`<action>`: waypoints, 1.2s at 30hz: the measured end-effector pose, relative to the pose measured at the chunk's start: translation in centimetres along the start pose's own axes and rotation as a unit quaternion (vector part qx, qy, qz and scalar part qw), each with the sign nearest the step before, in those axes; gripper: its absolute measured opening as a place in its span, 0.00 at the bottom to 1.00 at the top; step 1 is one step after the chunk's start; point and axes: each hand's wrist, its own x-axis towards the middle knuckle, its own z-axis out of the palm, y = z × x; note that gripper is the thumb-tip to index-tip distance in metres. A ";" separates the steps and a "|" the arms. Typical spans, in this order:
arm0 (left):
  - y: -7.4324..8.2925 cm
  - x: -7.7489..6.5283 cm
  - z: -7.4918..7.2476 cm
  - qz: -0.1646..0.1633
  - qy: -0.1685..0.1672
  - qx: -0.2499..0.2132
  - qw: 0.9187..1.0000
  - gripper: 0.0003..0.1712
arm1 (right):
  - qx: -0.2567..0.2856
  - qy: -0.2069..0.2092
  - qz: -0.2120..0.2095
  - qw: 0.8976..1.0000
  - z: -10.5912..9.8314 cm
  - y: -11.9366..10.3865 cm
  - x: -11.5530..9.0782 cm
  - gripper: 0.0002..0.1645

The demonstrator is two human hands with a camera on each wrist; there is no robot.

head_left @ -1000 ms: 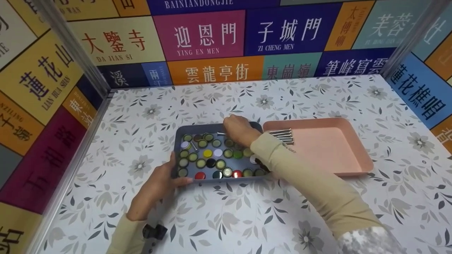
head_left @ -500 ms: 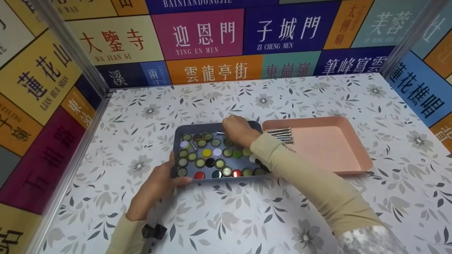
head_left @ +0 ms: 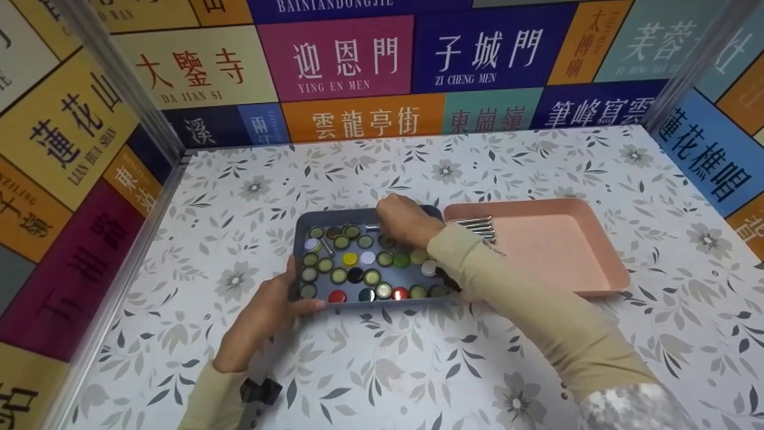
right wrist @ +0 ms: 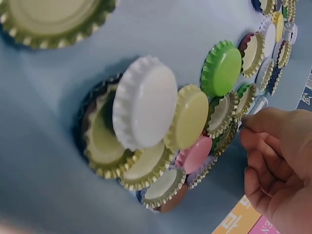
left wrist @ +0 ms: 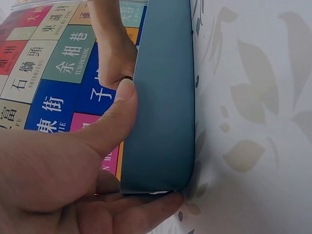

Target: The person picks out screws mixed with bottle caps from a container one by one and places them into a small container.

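A grey-blue tray [head_left: 406, 279] holds many bottle caps [head_left: 350, 258], some face up, others showing their insides. My left hand [head_left: 271, 310] grips its near left corner; in the left wrist view the thumb [left wrist: 117, 109] lies along the wall and the fingers are at the end. Inside the tray's far right part, my right hand [head_left: 409, 221] has curled fingers, with thumb and forefinger together at a silver screw [right wrist: 261, 105]. One end of that screw sticks out left of the hand in the head view. Another screw [head_left: 327, 246] lies among the caps at left.
Right beside the grey-blue tray stands a pink tray [head_left: 552, 251], with several silver screws [head_left: 480, 227] lined up at its left side, partly behind my right sleeve. Patterned wall panels [head_left: 346, 60] enclose the flowered tabletop [head_left: 358, 370] at the back and sides.
Both hands stay nearly where they were. The right forearm has shifted slightly, and the screw's end by the right hand looks slightly turned.
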 end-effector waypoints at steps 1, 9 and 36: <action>0.0 0.0 0.0 0.000 0.000 0.000 1.000 0.64 | 0.000 0.001 -0.002 1.000 -0.1 0.1 -0.1 0.17; 0.0 -0.1 0.0 0.004 -0.001 -0.006 1.000 0.64 | -0.007 -0.018 -0.002 1.000 -1.7 0.8 -0.6 0.11; 0.0 -0.3 -0.1 0.012 -0.003 0.000 1.000 0.63 | -0.010 0.085 -0.096 0.992 -3.8 4.1 -4.8 0.06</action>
